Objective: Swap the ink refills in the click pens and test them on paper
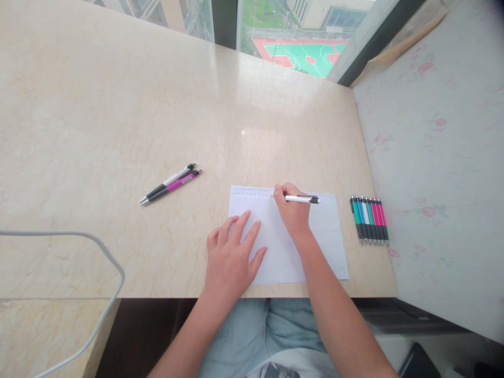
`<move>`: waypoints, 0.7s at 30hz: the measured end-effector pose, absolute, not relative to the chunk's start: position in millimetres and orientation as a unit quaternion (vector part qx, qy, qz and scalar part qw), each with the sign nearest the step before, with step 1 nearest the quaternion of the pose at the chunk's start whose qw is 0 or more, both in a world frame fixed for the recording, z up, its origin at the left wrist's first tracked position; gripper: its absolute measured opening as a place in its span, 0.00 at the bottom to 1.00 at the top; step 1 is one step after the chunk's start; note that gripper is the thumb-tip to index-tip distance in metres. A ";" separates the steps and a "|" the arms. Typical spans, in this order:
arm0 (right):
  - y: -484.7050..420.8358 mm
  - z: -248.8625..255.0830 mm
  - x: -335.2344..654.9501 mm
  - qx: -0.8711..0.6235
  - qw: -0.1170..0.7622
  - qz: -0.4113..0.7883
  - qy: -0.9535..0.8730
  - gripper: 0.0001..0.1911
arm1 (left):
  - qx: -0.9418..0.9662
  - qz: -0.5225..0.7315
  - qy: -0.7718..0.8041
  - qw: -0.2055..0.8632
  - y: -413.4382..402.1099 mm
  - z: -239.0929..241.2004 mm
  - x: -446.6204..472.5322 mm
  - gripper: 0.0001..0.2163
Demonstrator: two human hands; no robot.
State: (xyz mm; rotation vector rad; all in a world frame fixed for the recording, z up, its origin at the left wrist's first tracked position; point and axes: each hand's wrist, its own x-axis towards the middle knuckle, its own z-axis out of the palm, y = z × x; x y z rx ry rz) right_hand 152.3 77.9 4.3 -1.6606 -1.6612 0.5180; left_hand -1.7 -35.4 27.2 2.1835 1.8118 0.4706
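A white sheet of paper [275,262] lies on the stone-topped desk in front of me, with small rows of handwriting along its top edge. My left hand [234,252] rests flat on the paper's left part, fingers spread. Gripped in my right hand [293,210] is a white pen [301,199] with a black clip end pointing right. Its tip is at the second row of writing, mostly hidden by my fingers. To the left lie two more pens side by side, a white and black pen [173,178] and a purple and black pen [179,182].
Several coloured pens [369,220] lie in a row right of the paper, beside the flowered wall [429,173]. A grey-white cable [114,262] loops across the desk [118,131] at lower left. Windows stand behind the desk's far edge.
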 end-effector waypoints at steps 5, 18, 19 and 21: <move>77.6 6.1 152.1 -0.648 0.373 0.218 -0.628 0.20 | 0.752 0.165 0.624 0.133 -36.3 26.2 -1.4 0.20; 76.0 9.5 154.2 -0.642 0.406 0.273 -0.590 0.15 | 0.753 0.161 0.624 0.134 -35.9 27.1 -1.2 0.20; 75.5 9.8 155.1 -0.634 0.419 0.298 -0.577 0.14 | 0.752 0.161 0.625 0.135 -36.0 26.9 -1.1 0.19; 75.0 9.8 156.9 -0.616 0.445 0.332 -0.559 0.13 | 0.751 0.164 0.626 0.135 -36.3 26.7 -1.0 0.19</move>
